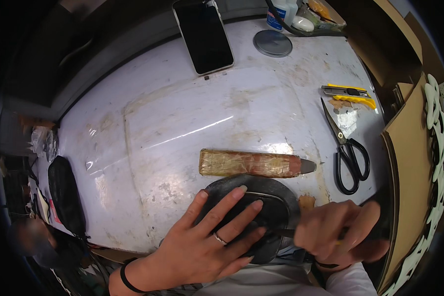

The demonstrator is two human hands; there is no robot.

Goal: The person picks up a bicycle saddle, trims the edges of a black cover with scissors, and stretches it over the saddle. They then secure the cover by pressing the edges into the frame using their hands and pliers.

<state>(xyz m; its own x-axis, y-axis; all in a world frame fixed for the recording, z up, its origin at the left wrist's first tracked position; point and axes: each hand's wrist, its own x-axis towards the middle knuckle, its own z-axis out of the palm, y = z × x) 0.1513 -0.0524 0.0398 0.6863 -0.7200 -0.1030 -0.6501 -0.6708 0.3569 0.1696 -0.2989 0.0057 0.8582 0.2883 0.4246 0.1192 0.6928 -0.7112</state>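
Note:
My left hand (214, 237) lies with its fingers spread over a black rounded piece (281, 197) at the table's near edge, pressing on it. A thin pale line runs along the piece's inner edge. My right hand (340, 232), somewhat blurred, is closed round a thin dark tool (282, 233) whose shaft points left at the piece, close to my left fingertips. A bit of yellow shows between the right fingers; the tool's tip and handle are mostly hidden. Just beyond the piece lies a bar wrapped in brown tape (249, 163), with a grey rounded tip on its right.
Black-handled scissors (348, 153) and a yellow box cutter (349, 93) lie at the right, beside cardboard (404, 163). A phone (205, 39) and a round grey lid (273, 43) are at the back, near a white bottle (279, 14). A black pouch (65, 197) rests on the left edge.

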